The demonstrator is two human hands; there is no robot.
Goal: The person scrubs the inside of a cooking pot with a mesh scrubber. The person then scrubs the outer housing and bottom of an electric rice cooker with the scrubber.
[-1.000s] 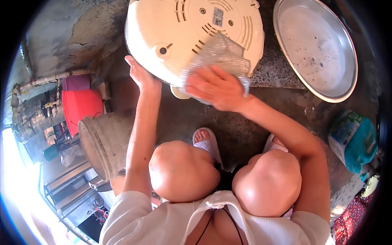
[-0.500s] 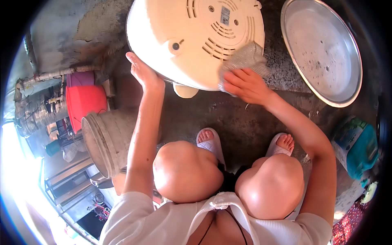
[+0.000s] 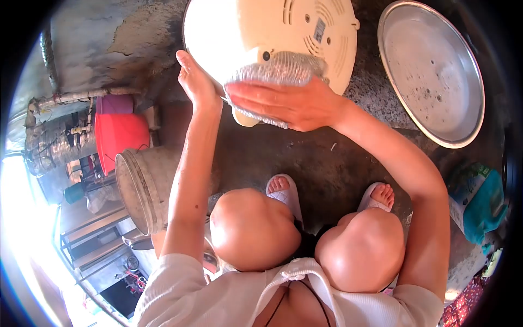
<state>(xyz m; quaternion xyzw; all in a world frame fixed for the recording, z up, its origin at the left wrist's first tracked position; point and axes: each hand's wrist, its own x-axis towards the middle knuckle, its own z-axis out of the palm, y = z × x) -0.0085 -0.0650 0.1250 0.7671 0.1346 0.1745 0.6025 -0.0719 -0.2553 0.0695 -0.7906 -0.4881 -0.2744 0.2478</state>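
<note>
A cream plastic appliance (image 3: 218, 38), probably a rice cooker, is tipped so that its vented underside with a small label faces me. The top of it runs out of view. My left hand (image 3: 196, 84) holds it at its left edge, thumb up and the other fingers partly hidden behind the rim. Across the lower part of the underside, my right hand (image 3: 283, 103) presses a grey mesh scrubbing cloth (image 3: 283, 66), fingers stretched to the left over it. The cloth covers some of the vents.
A wide metal basin (image 3: 430, 71) stands at the right, with a teal-and-white container (image 3: 479, 201) below it. To the left are a dirty plastic bucket (image 3: 144, 191) and a red tub (image 3: 121, 139). My knees and sandalled feet are below the appliance.
My right hand has slid the mesh cloth leftward across the underside, from its lower right towards its lower left. The appliance has shifted slightly up and right in view; my left hand still holds its edge.
</note>
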